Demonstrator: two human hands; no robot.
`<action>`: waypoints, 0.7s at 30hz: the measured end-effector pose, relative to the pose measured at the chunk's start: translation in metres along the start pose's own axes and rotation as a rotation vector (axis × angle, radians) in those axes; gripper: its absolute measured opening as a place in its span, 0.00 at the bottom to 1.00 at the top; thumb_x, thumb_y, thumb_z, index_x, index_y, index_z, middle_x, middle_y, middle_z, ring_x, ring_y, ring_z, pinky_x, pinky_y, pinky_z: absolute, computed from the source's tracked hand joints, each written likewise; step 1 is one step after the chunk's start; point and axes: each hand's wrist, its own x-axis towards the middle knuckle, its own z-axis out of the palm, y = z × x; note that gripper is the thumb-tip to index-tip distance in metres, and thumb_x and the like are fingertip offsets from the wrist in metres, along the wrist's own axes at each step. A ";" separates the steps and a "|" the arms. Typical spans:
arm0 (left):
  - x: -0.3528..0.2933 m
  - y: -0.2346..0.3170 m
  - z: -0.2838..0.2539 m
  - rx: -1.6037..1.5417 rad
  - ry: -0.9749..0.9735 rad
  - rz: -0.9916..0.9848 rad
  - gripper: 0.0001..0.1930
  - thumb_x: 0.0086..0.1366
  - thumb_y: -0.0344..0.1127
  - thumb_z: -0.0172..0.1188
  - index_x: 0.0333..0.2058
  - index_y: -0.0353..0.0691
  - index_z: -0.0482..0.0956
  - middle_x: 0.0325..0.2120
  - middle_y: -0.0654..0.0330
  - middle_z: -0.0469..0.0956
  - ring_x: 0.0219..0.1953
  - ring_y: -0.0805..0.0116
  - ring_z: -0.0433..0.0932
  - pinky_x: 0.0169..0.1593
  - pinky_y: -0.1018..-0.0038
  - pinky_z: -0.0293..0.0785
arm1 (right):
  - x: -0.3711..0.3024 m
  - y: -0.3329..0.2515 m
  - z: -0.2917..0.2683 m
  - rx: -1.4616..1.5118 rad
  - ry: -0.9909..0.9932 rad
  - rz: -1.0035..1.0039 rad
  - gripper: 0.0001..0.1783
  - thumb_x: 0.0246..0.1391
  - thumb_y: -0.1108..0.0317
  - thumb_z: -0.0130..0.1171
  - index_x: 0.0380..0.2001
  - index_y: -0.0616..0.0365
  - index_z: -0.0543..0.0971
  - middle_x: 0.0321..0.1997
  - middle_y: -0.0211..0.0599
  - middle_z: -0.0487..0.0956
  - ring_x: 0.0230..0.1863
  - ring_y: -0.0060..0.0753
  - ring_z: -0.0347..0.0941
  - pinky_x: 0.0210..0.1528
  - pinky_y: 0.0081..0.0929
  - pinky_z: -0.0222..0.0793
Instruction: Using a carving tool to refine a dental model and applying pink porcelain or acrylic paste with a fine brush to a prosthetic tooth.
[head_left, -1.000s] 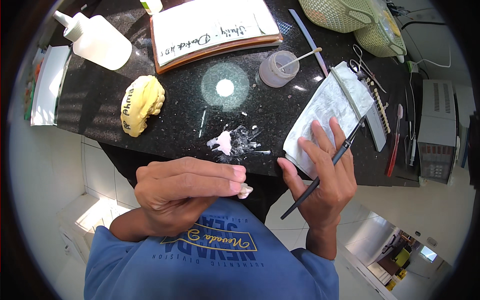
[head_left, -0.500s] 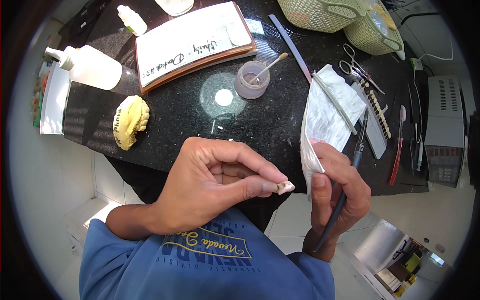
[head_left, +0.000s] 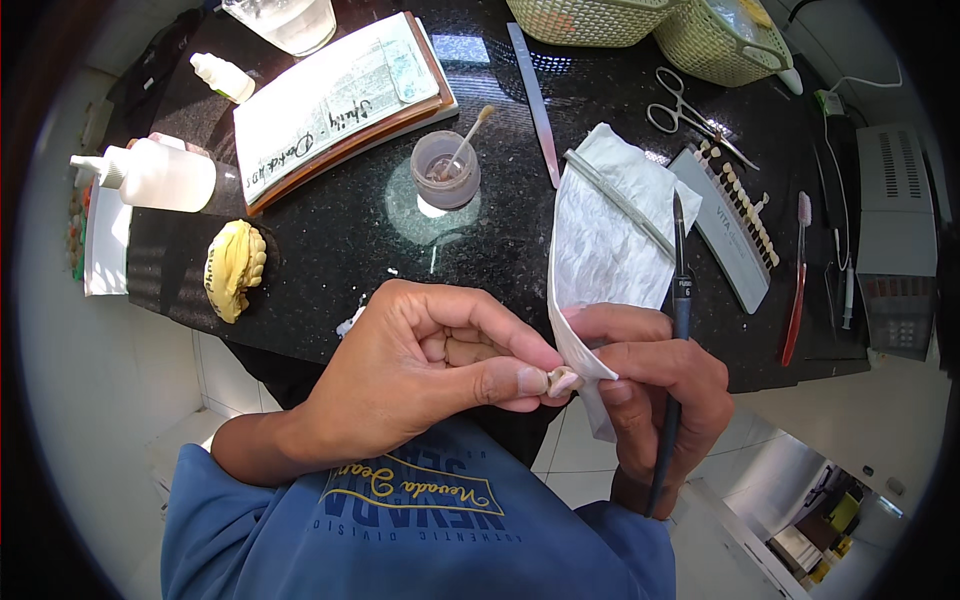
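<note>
A small white tooth-shaped piece [head_left: 565,381], like a dental crown, sits pinched between thumb and forefinger of my left hand [head_left: 410,365]. My right hand [head_left: 670,390] grips a folded white tissue [head_left: 625,235] between thumb and fingers. That same hand holds a slim dark brush [head_left: 682,290], its tip pointing away from me and its handle running down across the palm. The tissue's near corner meets the tooth-shaped piece at its right side. A thin greyish rod [head_left: 622,205] lies across the tissue's far part.
Left stand a yellow dental cast [head_left: 235,270] and white bottle [head_left: 175,175]. Beyond my hands are a cup [head_left: 446,175] with a cotton swab, a covered book [head_left: 340,110] and a nail file [head_left: 535,105]. Rightward lie a tooth shade guide [head_left: 725,230], ring-handled clamp [head_left: 695,115] and red toothbrush [head_left: 796,280].
My right hand has moved left with the tissue and brush, bringing the tissue against the tooth-shaped piece. My left hand keeps its pinch. The table has shifted slightly in view.
</note>
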 end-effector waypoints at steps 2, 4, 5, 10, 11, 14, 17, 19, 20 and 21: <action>0.000 0.000 0.000 -0.001 -0.005 0.008 0.08 0.61 0.24 0.59 0.38 0.26 0.77 0.36 0.50 0.80 0.39 0.70 0.81 0.45 0.79 0.78 | 0.000 0.001 -0.001 -0.021 -0.011 -0.019 0.06 0.46 0.77 0.62 0.31 0.62 0.78 0.36 0.52 0.80 0.36 0.39 0.81 0.33 0.27 0.76; 0.001 -0.001 0.000 0.007 -0.009 0.014 0.08 0.61 0.24 0.59 0.38 0.26 0.77 0.35 0.50 0.80 0.39 0.70 0.81 0.45 0.79 0.78 | -0.001 0.001 -0.002 -0.026 -0.013 -0.035 0.06 0.46 0.78 0.62 0.31 0.62 0.78 0.36 0.52 0.80 0.36 0.39 0.81 0.33 0.27 0.76; 0.001 -0.002 0.000 0.013 -0.013 0.020 0.08 0.60 0.24 0.59 0.38 0.26 0.77 0.35 0.50 0.80 0.39 0.70 0.81 0.45 0.79 0.78 | -0.001 0.002 -0.002 -0.032 -0.017 -0.050 0.06 0.46 0.78 0.61 0.31 0.62 0.78 0.36 0.52 0.80 0.35 0.40 0.80 0.33 0.27 0.76; -0.005 0.002 0.002 -0.111 -0.001 -0.047 0.06 0.60 0.23 0.59 0.36 0.28 0.76 0.34 0.48 0.79 0.38 0.64 0.81 0.42 0.78 0.80 | -0.005 0.005 0.002 -0.021 0.089 -0.058 0.05 0.49 0.76 0.60 0.31 0.63 0.77 0.36 0.51 0.81 0.36 0.41 0.80 0.35 0.28 0.75; -0.008 0.004 0.002 -0.235 0.023 -0.113 0.04 0.58 0.20 0.59 0.33 0.29 0.75 0.33 0.45 0.79 0.37 0.59 0.82 0.39 0.78 0.81 | -0.006 0.005 0.003 -0.038 0.145 -0.029 0.04 0.50 0.75 0.59 0.31 0.63 0.77 0.35 0.50 0.81 0.36 0.42 0.80 0.37 0.29 0.75; -0.016 0.002 -0.004 -0.408 0.022 -0.176 0.05 0.60 0.22 0.58 0.35 0.31 0.74 0.34 0.47 0.78 0.38 0.59 0.81 0.39 0.79 0.81 | -0.004 0.006 0.004 -0.214 0.136 -0.082 0.06 0.53 0.71 0.59 0.31 0.64 0.77 0.35 0.49 0.81 0.38 0.44 0.79 0.42 0.33 0.74; -0.024 -0.002 -0.008 -0.545 0.019 -0.154 0.05 0.61 0.23 0.58 0.36 0.32 0.74 0.35 0.48 0.77 0.39 0.60 0.81 0.39 0.80 0.81 | -0.006 0.008 0.010 -0.327 0.196 -0.131 0.19 0.62 0.56 0.47 0.35 0.64 0.75 0.34 0.48 0.81 0.38 0.46 0.79 0.47 0.39 0.71; -0.031 -0.004 -0.012 -0.561 0.033 -0.129 0.04 0.61 0.24 0.57 0.36 0.33 0.74 0.35 0.49 0.77 0.40 0.61 0.81 0.39 0.81 0.81 | -0.014 0.007 0.010 -0.433 0.226 -0.120 0.34 0.63 0.41 0.30 0.43 0.65 0.71 0.29 0.45 0.78 0.34 0.40 0.77 0.44 0.38 0.72; -0.034 -0.006 -0.014 -0.577 0.036 -0.117 0.04 0.62 0.25 0.57 0.36 0.33 0.74 0.36 0.50 0.77 0.40 0.62 0.81 0.39 0.81 0.81 | -0.018 0.006 0.013 -0.422 0.218 -0.129 0.34 0.63 0.41 0.30 0.43 0.65 0.71 0.29 0.45 0.78 0.34 0.40 0.77 0.44 0.38 0.72; -0.037 -0.008 -0.017 -0.601 0.027 -0.099 0.04 0.62 0.24 0.57 0.36 0.35 0.74 0.36 0.51 0.77 0.40 0.63 0.81 0.39 0.81 0.80 | -0.021 0.005 0.017 -0.338 0.282 -0.142 0.37 0.61 0.38 0.30 0.46 0.65 0.69 0.32 0.44 0.75 0.34 0.37 0.74 0.43 0.35 0.70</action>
